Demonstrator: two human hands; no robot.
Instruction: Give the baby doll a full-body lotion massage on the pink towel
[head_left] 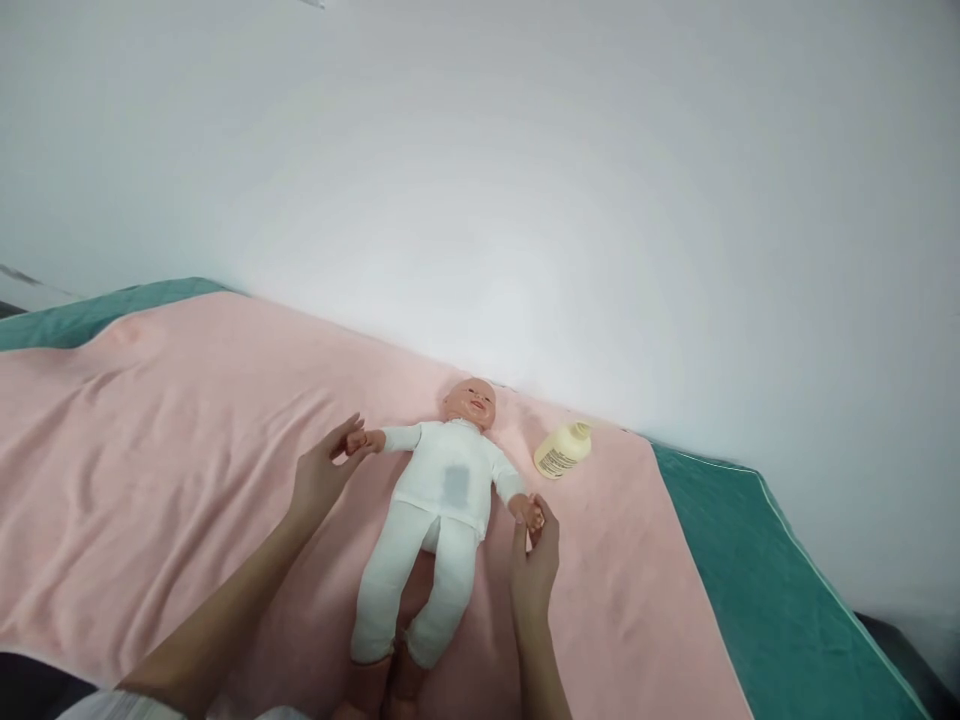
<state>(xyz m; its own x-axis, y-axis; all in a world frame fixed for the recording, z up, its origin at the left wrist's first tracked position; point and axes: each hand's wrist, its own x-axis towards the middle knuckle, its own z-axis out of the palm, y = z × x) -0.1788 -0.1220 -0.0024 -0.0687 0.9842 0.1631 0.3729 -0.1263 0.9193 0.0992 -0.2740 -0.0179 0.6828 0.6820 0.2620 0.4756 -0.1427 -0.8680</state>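
Note:
A baby doll in a white suit lies on its back on a pink towel, head toward the wall, arms spread. My left hand pinches the doll's small hand on the left between thumb and fingers. My right hand holds the doll's other hand, fingers wrapped around it. The doll's bare feet lie near the bottom edge of the view.
A cream lotion bottle lies on its side on the towel, right of the doll's head. A teal mattress shows beyond the towel at right and far left. A white wall runs close behind.

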